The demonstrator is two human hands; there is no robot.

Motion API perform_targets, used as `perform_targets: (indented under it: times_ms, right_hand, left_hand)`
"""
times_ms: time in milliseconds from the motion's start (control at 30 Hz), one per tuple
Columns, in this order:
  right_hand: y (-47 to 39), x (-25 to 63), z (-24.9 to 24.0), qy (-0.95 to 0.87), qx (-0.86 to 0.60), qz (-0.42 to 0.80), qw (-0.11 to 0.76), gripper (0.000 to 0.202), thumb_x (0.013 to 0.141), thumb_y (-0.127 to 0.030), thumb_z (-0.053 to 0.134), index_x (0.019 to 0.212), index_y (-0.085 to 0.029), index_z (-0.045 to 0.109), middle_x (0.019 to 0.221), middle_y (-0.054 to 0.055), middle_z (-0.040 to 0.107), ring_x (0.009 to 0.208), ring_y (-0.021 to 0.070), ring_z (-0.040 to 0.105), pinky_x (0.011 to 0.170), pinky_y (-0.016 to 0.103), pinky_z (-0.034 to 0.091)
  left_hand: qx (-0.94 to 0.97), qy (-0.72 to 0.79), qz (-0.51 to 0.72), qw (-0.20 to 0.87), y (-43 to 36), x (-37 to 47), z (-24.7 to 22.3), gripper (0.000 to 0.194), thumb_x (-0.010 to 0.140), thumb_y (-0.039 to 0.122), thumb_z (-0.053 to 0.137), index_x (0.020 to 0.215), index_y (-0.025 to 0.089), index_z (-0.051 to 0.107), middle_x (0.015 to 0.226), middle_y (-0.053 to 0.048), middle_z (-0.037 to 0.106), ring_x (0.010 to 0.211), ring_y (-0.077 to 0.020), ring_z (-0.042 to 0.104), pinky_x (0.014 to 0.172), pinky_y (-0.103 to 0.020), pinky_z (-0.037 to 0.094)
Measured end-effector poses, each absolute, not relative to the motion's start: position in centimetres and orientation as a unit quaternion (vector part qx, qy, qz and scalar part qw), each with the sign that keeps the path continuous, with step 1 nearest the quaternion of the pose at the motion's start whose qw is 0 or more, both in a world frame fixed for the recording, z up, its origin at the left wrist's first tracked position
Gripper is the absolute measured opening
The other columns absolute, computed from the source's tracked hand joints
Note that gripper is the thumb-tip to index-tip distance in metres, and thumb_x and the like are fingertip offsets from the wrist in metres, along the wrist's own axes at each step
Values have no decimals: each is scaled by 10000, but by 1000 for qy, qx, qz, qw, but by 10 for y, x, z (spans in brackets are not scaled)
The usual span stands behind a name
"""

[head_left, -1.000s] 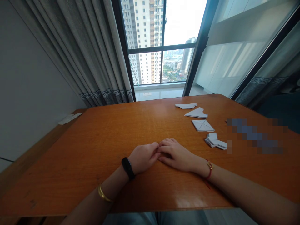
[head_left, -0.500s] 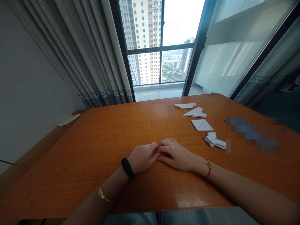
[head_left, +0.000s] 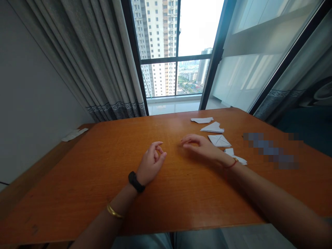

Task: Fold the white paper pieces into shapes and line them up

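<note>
My left hand is raised over the wooden table, its fingers loosely bent and apart with nothing in them. To its right, my right hand hovers, slightly blurred, fingers loosely stretched to the left and holding nothing. Nearest to it is a square of folded white paper with crossing creases. Partly covered by my right wrist lies another folded paper piece. Farther back rest a pointed folded paper and a flat, narrow folded paper.
A blurred-out patch covers something at the table's right. White paper slips lie on a ledge by the left wall. Beyond the table's far edge are a grey curtain and a window.
My hands, which rested together on the table, have parted and lifted. The right one moved up and right towards the folded papers. The camera view shifted slightly.
</note>
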State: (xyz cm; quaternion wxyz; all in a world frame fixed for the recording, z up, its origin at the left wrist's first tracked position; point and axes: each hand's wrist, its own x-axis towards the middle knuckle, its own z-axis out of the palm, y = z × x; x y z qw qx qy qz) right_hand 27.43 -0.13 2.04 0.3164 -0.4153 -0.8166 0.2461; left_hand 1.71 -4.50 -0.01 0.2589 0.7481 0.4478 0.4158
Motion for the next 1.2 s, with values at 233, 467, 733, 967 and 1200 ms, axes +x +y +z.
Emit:
perform_targets:
  times_ms: [233,467,733,967,1200]
  right_hand:
    - [123,368,14,-668,-734,5,124,634,936,-552,250,1455,-206,364,1543,117,268,1420,392,149,1083,685,88]
    - [92,316,-10,-723,-690,42,8,705,901,-662,145,1425,-275,414,1527,95,312,1394,408,228,1006,744,-110]
    - [27,288,9,-760,-640,64,96,717,867,-701,266,1491,-351,229,1575,53,183,1419,415,131,1015,754,97]
    - [31,287,-20,-689,-707,119,110,831,859,-633,412,1495,-124,247,1539,244,182,1399,452,161,1078,620,187]
    - [84,282,9,-708,-667,58,225,644,941,-514,285,1471,-149,310,1525,186,273,1422,344,189,1112,586,168]
  left_hand:
    - [698,465,516,173,-31,6,-6,250,896,250,503,1138,190,502,810,24,528,553,-69,425,578,-203,391]
    - [706,484,497,145,-31,7,-6,223,904,257,482,1110,183,522,808,6,561,578,-94,457,629,-237,446]
    - [835,486,216,140,-39,15,-8,682,816,544,569,1395,229,393,1522,-134,281,1412,-323,223,1135,-549,188]
    - [834,510,121,170,-37,14,-17,882,810,640,509,1500,194,190,1579,-181,74,1454,-340,21,1131,-586,96]
    - [832,508,137,178,-39,13,-19,1002,748,687,552,1518,229,101,1588,-153,22,1448,-374,13,1115,-625,61]
